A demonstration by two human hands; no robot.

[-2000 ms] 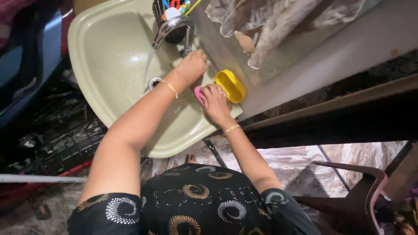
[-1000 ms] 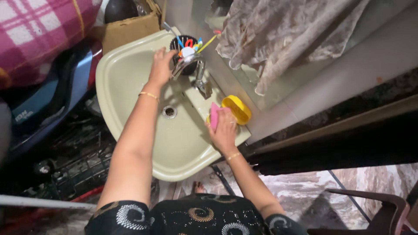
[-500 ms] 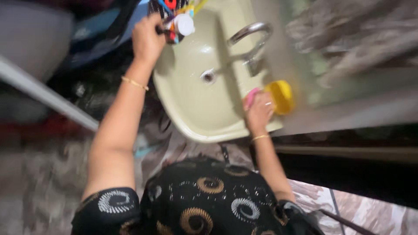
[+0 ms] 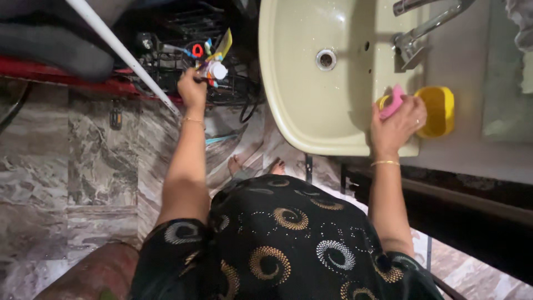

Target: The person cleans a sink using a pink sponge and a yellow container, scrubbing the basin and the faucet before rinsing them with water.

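Note:
My left hand (image 4: 192,88) grips a dark cup-shaped holder (image 4: 210,65) stuffed with toothbrushes and a white-capped tube, held out to the left of the pale green sink (image 4: 302,83), above the floor. My right hand (image 4: 396,123) rests on the sink's right rim and holds a pink soap bar (image 4: 392,102). A yellow soap dish (image 4: 438,110) sits just right of that hand. A gold bangle circles each wrist.
A chrome tap (image 4: 416,30) stands at the sink's back, over the drain (image 4: 326,59). A black wire rack (image 4: 177,50), a white pipe (image 4: 122,53) and a red bar lie left on the marble floor (image 4: 83,161). My bare feet (image 4: 255,165) show under the sink.
My left hand lifted the brush holder off the sink's rim and carried it out left, away from the basin. The right hand stayed by the soap dish with the pink soap. The view swung left.

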